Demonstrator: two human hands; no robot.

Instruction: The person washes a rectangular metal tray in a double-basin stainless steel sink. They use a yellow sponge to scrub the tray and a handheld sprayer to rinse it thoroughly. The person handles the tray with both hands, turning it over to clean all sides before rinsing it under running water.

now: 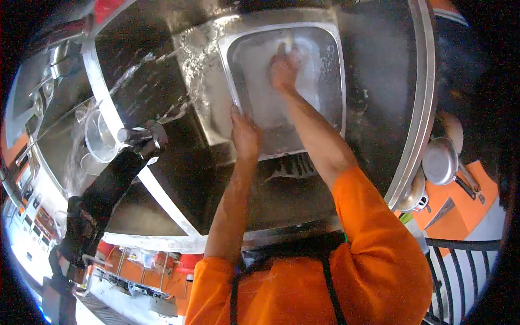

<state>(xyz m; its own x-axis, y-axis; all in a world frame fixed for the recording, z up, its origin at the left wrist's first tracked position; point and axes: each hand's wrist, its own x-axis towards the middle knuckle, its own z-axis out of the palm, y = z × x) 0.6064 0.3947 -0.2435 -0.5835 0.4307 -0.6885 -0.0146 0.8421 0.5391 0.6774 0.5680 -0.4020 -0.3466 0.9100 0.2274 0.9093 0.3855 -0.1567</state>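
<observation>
A rectangular metal tray [256,101] with rounded corners lies tilted in a dark, wet metal sink basin [284,199]. My left hand [247,136] grips the tray's left rim near its lower corner. Over the tray's inside, toward the far end, is my right hand [284,69], blurred, with its fingers bent. A small pale thing [289,38] shows just beyond those fingers; blur hides what it is and whether I hold it. Whitish wet film and droplets cover parts of the tray. Under its left side shows a shiny wet metal surface [197,81].
At left, a co-worker's black-sleeved arm [101,187] reaches over the bright basin divider [166,199], a metal vessel [140,138] at its end. Water runs beside a clear plastic tub [97,136] in that basin. Pans [440,160] lie beyond the curved right sink edge [422,101].
</observation>
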